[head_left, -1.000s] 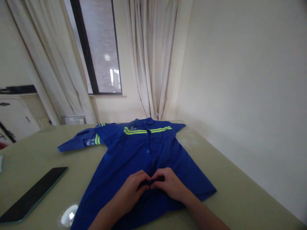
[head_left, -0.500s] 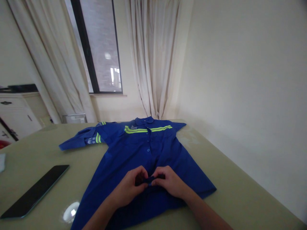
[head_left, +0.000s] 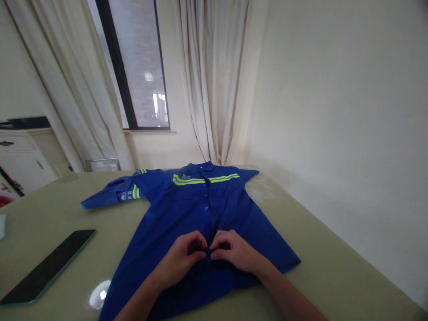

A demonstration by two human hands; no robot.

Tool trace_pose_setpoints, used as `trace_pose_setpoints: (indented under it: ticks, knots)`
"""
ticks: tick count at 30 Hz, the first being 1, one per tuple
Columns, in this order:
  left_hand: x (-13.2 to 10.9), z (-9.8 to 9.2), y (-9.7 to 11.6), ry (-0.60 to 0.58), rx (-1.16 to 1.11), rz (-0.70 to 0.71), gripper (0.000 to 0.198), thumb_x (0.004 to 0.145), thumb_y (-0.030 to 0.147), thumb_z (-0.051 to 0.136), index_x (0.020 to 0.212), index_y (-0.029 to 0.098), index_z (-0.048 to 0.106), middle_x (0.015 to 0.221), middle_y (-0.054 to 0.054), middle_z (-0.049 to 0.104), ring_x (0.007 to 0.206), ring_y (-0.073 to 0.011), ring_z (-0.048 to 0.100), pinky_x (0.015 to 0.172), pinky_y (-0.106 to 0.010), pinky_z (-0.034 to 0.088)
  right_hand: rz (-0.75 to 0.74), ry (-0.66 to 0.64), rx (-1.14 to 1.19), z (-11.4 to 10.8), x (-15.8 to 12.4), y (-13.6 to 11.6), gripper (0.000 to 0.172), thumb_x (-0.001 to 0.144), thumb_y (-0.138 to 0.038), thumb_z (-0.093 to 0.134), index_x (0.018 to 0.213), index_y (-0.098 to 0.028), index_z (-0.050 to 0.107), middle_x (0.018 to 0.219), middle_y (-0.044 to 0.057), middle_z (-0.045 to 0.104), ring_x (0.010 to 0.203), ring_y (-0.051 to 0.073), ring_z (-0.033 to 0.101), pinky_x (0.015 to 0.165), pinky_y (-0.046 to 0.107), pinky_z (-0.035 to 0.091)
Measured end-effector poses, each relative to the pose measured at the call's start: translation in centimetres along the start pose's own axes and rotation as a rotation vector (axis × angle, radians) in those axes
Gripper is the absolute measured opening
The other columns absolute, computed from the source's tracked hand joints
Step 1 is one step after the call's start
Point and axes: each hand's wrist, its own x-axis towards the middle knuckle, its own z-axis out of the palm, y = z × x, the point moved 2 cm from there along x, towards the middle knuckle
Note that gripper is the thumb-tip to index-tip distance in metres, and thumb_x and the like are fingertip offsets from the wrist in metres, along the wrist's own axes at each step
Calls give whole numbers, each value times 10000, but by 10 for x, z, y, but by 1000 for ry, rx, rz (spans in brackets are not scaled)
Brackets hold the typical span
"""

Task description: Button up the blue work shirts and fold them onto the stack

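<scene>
While hands (head_left: 179, 258) (head_left: 238, 253) pinch it | blue shirt (head_left: 179, 218) | spread out (yellow-striped, creased)

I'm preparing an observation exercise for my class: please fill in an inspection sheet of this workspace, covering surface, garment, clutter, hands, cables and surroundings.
Surface: glossy greenish table, with a bright round reflection at near left.
Job's things: blue shirt, spread front up, collar at the far end; yellow-green stripes across the chest.
Clutter: dark flat slab left of the shirt; pale item cut off by the left edge.
Hands: left hand and right hand pinch the shirt's front.
Cables: nothing seen.
Surroundings: window, curtains, cabinet, plain wall at right.
</scene>
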Motion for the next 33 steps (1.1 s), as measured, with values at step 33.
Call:
trace_pose_setpoints:
  ticks: [33]
  knots:
    - [-11,25,0,-225,119,-59,357,738,472,821,877,201,634,708,49,646,651,-129,561,565,-218,378,67,96,5,4,-1,4,188,952,-400,619,988,-222,569,714,-55,592,594,108,565,560,213,413]
